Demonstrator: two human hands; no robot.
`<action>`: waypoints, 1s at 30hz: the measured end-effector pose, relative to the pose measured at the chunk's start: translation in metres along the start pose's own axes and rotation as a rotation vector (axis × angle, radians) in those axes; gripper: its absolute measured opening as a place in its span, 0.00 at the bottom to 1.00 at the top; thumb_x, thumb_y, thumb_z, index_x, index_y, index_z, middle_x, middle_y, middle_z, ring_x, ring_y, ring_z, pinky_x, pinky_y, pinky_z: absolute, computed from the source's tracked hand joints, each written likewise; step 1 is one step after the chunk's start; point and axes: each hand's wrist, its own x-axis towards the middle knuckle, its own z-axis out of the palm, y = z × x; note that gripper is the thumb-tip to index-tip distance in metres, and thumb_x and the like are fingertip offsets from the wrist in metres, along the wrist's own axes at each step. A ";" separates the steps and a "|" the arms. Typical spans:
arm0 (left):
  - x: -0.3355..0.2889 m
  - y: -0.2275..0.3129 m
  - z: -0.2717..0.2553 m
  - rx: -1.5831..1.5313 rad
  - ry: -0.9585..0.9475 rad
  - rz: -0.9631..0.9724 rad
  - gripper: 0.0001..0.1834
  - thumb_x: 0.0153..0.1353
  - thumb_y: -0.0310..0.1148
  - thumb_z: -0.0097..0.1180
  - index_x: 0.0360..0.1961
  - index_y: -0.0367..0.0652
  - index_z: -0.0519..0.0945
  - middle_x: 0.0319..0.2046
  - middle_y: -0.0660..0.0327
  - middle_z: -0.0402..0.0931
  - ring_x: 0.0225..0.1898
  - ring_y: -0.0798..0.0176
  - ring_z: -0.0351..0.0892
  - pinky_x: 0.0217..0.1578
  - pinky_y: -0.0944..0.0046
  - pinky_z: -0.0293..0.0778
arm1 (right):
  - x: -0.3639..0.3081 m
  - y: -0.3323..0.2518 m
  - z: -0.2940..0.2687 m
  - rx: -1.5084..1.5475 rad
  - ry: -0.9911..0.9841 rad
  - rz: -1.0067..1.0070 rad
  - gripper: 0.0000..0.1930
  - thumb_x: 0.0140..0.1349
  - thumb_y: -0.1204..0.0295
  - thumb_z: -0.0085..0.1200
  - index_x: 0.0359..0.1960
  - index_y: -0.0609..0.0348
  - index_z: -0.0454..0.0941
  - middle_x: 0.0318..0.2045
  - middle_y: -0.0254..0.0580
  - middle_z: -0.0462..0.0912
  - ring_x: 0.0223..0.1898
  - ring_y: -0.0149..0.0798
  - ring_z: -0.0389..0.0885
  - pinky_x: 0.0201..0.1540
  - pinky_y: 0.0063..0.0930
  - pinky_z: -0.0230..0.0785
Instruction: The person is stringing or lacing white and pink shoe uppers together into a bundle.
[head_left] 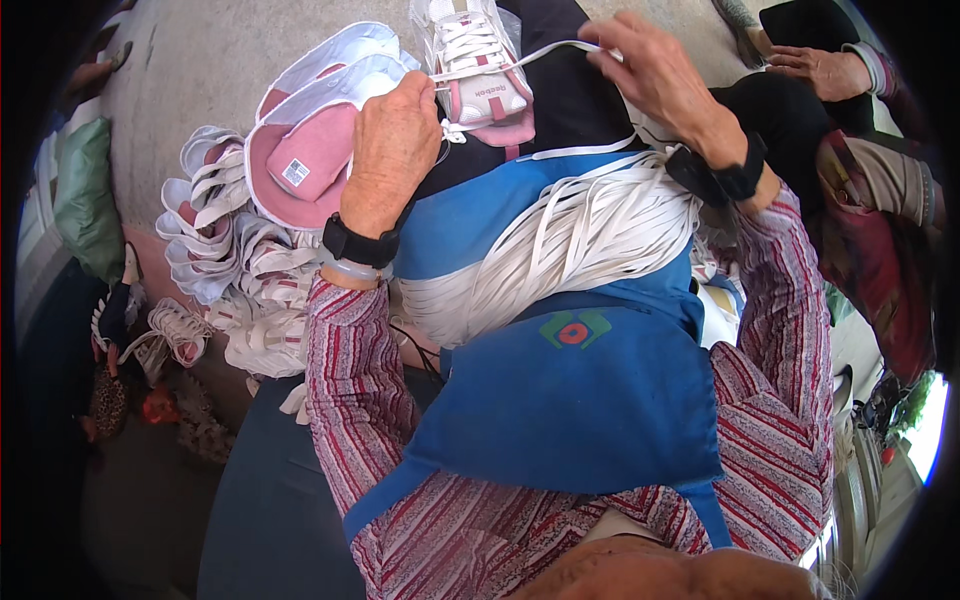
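Sneaker [500,97], white and pink: upper middle, beyond the white lace bundle [585,235], between the hands. Left hand [393,145]: closed, apparently pinching lace at the sneaker's side. Right hand [655,80]: fingers gripping a taut lace [550,50]. Step, seemingly: lacing. Next move likely calls for steady, even pulling.

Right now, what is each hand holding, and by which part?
Right hand: a white lace, by its outstretched part, tip not visible. Left hand: lace beside the shoe, exact grip hidden.
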 end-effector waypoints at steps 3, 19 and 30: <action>0.009 -0.006 -0.003 -0.101 -0.059 -0.060 0.10 0.59 0.33 0.45 0.32 0.40 0.76 0.22 0.54 0.78 0.25 0.53 0.76 0.29 0.58 0.71 | -0.011 -0.012 -0.004 0.186 -0.177 -0.119 0.07 0.55 0.74 0.52 0.35 0.61 0.76 0.31 0.46 0.76 0.32 0.45 0.77 0.36 0.31 0.70; 0.020 -0.009 -0.022 -0.097 -0.405 -0.165 0.12 0.58 0.36 0.43 0.31 0.41 0.76 0.20 0.63 0.78 0.23 0.65 0.74 0.28 0.64 0.67 | -0.018 -0.039 0.008 0.002 -0.437 -0.213 0.03 0.48 0.77 0.52 0.22 0.62 0.72 0.25 0.43 0.66 0.25 0.44 0.74 0.25 0.34 0.67; 0.027 -0.008 -0.012 -0.034 -0.314 -0.081 0.12 0.58 0.35 0.42 0.29 0.39 0.76 0.22 0.49 0.76 0.28 0.44 0.75 0.34 0.53 0.70 | -0.020 -0.036 0.016 -0.065 -0.390 -0.227 0.04 0.53 0.77 0.50 0.29 0.65 0.73 0.31 0.45 0.67 0.27 0.44 0.75 0.29 0.31 0.70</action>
